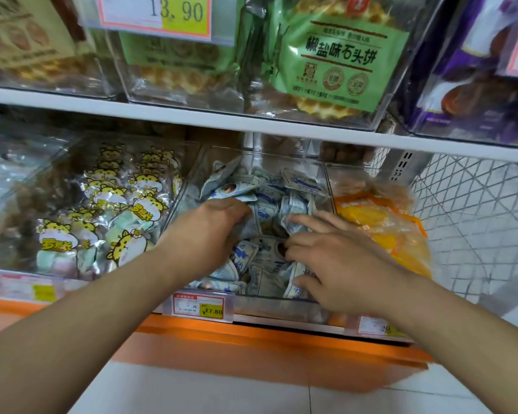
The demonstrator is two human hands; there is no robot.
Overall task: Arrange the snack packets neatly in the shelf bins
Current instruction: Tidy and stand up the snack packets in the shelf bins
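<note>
While both forearms reach in from the bottom edge, the lower shelf shows three clear bins side by side. Far left: bin of clear-wrapped packets with yellow cartoon-cat labels (114,216), heaped to the rim, a pale price tag (27,289) on the rail below. Centre: clear bin (281,306) holding loose small white-and-blue snack packets (281,192), jumbled at mixed angles, some on edge, some flat. Left hand (210,228) is inside this bin at its left side, knuckles up, fingers curled down into the pile; they appear to close around packets, though the fingertips are hidden. Right hand (338,258) lies over the right half of the same bin, fingers spread and fairly straight, tips touching the packets, thumb low near the front wall. Red-and-yellow price tag (198,306) marked 17.80 sits on the bin front, below the left wrist. Right: bin of orange packets (383,231), just beside the right hand. Upper shelf carries green waffle-biscuit packs (338,58) and purple packs (473,85). White wire mesh panel (473,222) closes the far right.
</note>
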